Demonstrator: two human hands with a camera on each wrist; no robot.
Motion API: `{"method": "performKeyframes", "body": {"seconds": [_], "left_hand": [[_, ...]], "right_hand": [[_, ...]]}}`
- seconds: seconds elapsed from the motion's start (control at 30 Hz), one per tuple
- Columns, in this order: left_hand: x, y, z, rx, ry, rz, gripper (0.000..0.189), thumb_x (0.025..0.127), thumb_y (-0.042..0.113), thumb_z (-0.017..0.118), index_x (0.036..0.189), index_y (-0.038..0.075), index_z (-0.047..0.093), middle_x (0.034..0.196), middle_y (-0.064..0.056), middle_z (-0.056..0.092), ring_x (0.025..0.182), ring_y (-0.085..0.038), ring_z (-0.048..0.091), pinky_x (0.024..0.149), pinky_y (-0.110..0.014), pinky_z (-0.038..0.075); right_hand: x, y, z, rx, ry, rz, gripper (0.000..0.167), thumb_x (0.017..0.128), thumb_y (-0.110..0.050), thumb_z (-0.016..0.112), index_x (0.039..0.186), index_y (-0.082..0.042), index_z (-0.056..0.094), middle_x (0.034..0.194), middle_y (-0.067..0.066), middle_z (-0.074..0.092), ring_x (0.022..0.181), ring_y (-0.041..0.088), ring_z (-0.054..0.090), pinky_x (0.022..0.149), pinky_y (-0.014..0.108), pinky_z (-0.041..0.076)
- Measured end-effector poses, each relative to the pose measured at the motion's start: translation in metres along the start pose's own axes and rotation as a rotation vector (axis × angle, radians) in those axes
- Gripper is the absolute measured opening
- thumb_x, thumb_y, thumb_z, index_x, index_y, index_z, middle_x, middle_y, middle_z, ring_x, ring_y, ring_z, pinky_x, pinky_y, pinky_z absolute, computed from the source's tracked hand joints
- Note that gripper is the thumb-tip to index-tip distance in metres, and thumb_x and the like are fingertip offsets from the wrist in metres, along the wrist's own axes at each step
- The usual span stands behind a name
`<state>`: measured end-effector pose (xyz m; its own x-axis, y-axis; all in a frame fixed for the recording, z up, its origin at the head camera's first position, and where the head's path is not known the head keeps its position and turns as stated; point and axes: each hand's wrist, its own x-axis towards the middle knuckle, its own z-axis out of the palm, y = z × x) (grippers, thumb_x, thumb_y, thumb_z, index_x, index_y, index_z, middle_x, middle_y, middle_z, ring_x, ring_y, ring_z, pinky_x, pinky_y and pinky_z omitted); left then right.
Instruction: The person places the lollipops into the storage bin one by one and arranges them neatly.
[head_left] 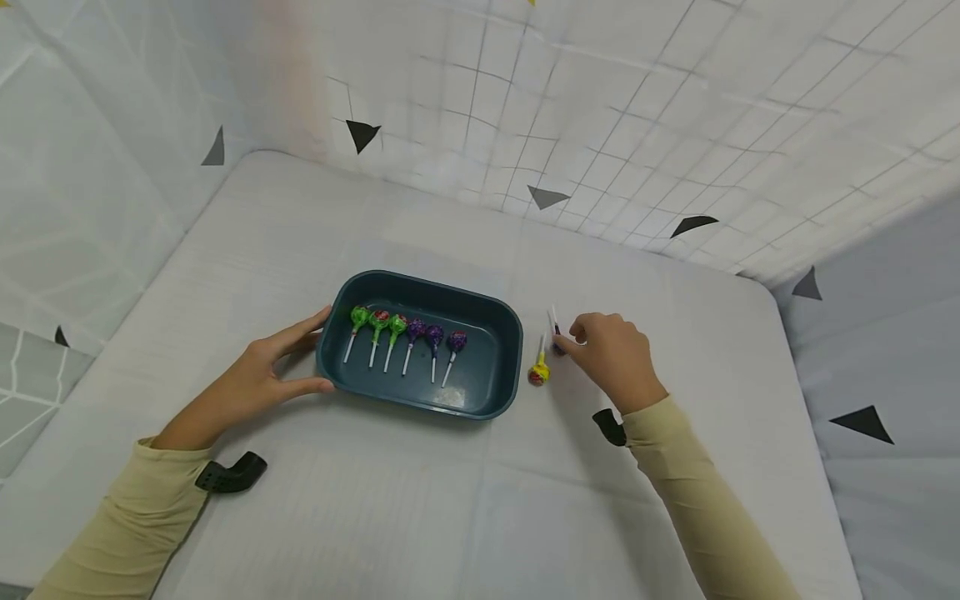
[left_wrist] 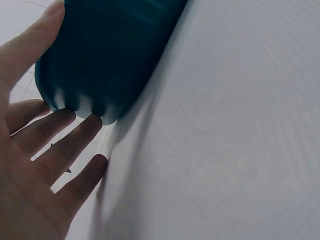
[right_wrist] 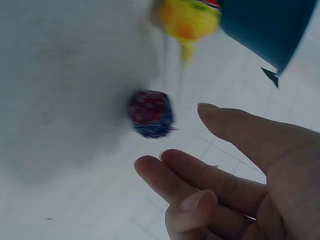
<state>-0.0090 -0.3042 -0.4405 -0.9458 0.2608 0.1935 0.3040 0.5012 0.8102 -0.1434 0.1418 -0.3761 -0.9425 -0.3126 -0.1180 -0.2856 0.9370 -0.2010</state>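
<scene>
My left hand [head_left: 258,379] touches the left end of a dark teal tray [head_left: 487,362]. In the left wrist view its fingertips rest on the tray's end wall, with the thumb at the tray's side. Three green lollipops [head_left: 360,317] and three purple lollipops [head_left: 434,335] lie in a row in the tray, sticks toward the near side. On the table to the right, my right hand [head_left: 618,358] reaches over a dark blue lollipop [right_wrist: 151,114]. Thumb and fingers stand apart around it in the right wrist view, not visibly touching it. A yellow lollipop [head_left: 538,374] lies just beside it.
A white cloth covers the table [head_left: 420,508]. White sheets with grid lines and dark triangles [head_left: 363,135] rise at the back and sides. A black wrist mount [head_left: 232,473] shows by the left sleeve and another [head_left: 609,427] by the right.
</scene>
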Motion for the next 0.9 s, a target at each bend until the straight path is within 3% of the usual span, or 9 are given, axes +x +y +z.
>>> {"method": "performKeyframes", "body": {"seconds": [0.23,0.4,0.53,0.67,0.9], "left_hand": [[0.000,0.000,-0.001,-0.005,-0.004,-0.009,0.105,0.076,0.007,0.091,0.163,0.018,0.032,0.164,-0.015,0.040,0.132,0.015,0.046,0.110,-0.002,0.035],[0.000,-0.001,-0.001,-0.002,-0.002,-0.002,0.105,0.076,0.007,0.091,0.163,0.017,0.033,0.164,-0.016,0.041,0.132,0.014,0.046,0.110,-0.003,0.036],[0.000,-0.001,-0.001,-0.003,-0.001,0.001,0.105,0.075,0.005,0.091,0.163,0.016,0.033,0.163,-0.017,0.041,0.132,0.014,0.046,0.110,-0.003,0.036],[0.000,-0.001,-0.001,-0.006,0.003,0.005,0.105,0.075,0.004,0.091,0.163,0.015,0.034,0.163,-0.018,0.041,0.132,0.015,0.046,0.110,-0.002,0.036],[0.000,0.000,0.000,-0.030,0.007,0.011,0.105,0.075,0.003,0.091,0.162,0.015,0.034,0.163,-0.017,0.041,0.133,0.012,0.047,0.111,-0.004,0.038]], "right_hand": [[-0.001,0.005,0.004,0.055,-0.077,0.024,0.025,0.095,-0.029,0.075,0.103,-0.005,0.080,0.098,0.014,0.079,0.079,0.030,0.070,0.052,0.034,0.052],[0.000,0.008,0.006,0.067,-0.054,-0.008,0.021,0.095,-0.020,0.075,0.109,-0.006,0.079,0.107,0.014,0.079,0.089,0.037,0.073,0.057,0.039,0.056],[0.003,0.009,0.010,0.063,-0.030,-0.015,0.022,0.095,-0.014,0.075,0.115,-0.006,0.078,0.116,0.016,0.078,0.082,0.032,0.073,0.051,0.034,0.051],[0.006,0.008,0.016,0.057,0.007,-0.036,0.024,0.095,-0.007,0.072,0.118,-0.007,0.078,0.119,0.018,0.076,0.067,0.024,0.062,0.047,0.028,0.042],[0.006,0.007,0.022,0.089,0.093,-0.068,0.026,0.095,-0.006,0.069,0.120,-0.007,0.077,0.103,0.018,0.078,0.058,0.020,0.053,0.045,0.025,0.035]]}}
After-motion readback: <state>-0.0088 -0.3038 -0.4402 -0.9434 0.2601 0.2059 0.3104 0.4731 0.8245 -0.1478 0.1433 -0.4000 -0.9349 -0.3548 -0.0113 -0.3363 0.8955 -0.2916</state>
